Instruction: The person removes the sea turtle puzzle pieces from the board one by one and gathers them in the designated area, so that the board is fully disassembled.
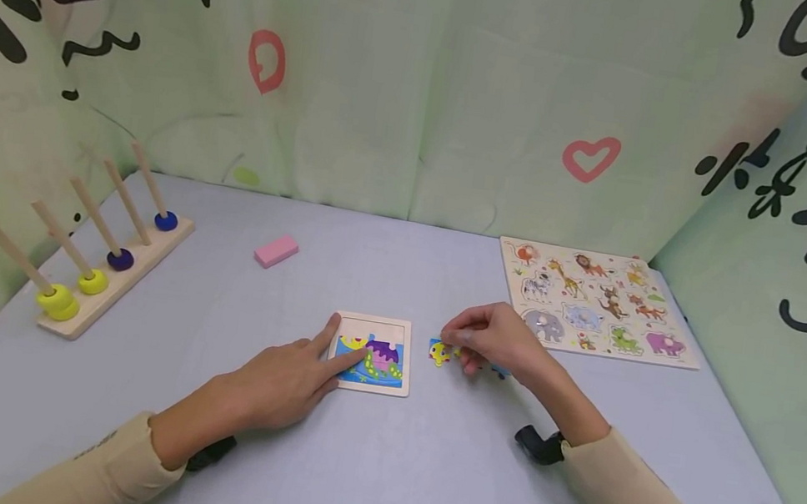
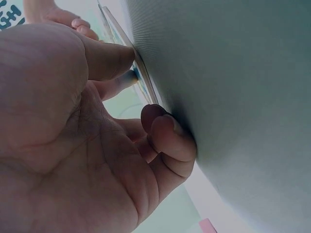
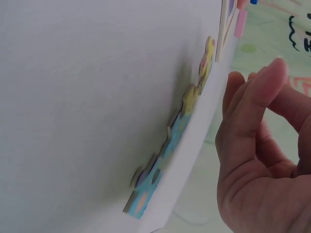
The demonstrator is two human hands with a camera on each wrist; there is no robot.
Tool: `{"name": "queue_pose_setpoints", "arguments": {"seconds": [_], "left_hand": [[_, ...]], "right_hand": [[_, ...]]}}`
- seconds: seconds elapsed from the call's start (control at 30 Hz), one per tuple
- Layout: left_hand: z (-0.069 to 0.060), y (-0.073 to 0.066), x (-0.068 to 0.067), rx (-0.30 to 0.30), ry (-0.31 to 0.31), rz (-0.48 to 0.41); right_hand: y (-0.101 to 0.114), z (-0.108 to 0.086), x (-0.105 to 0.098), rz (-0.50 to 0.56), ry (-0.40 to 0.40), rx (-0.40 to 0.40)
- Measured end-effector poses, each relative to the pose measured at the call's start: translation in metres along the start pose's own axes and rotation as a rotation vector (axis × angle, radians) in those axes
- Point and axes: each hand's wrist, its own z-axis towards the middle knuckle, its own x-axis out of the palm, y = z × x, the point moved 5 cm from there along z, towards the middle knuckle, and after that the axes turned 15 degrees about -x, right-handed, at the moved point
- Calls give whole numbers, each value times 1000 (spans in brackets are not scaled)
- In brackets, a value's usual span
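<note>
A small wooden puzzle board (image 1: pixel 368 388) lies mid-table, its picture partly filled with purple, yellow and blue pieces. My left hand (image 1: pixel 281 384) rests on its left side, one finger along the frame and another touching the picture. In the left wrist view the left hand (image 2: pixel 97 141) has some fingers bent against the tabletop. Just right of the board, my right hand (image 1: pixel 501 344) hovers over loose puzzle pieces (image 1: pixel 440 352), partly hiding them. The right wrist view shows the right hand (image 3: pixel 265 141) loosely bent above a row of pieces (image 3: pixel 146 187), nothing visible between its fingertips.
A wooden peg stand (image 1: pixel 137 270) with yellow and blue rings stands at the left. A pink block (image 1: pixel 276 251) lies behind the board. An animal puzzle board (image 1: pixel 593 305) lies at the back right. Printed cloth walls (image 1: pixel 429 104) enclose the table's back and sides.
</note>
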Motion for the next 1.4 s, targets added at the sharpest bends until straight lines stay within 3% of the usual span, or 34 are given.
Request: {"name": "queue_pose_setpoints", "arguments": {"seconds": [0.37,0.87,1.4], "left_hand": [[-1,1,-1,-21,26,-11],[0,1,-1,-20,16,-16],[0,1,0,-6,8,-11]], "right_hand": [[11,11,13,23,28,-52],[23,22,43,-40,156,-128],[31,26,51,-93,166,-102]]}}
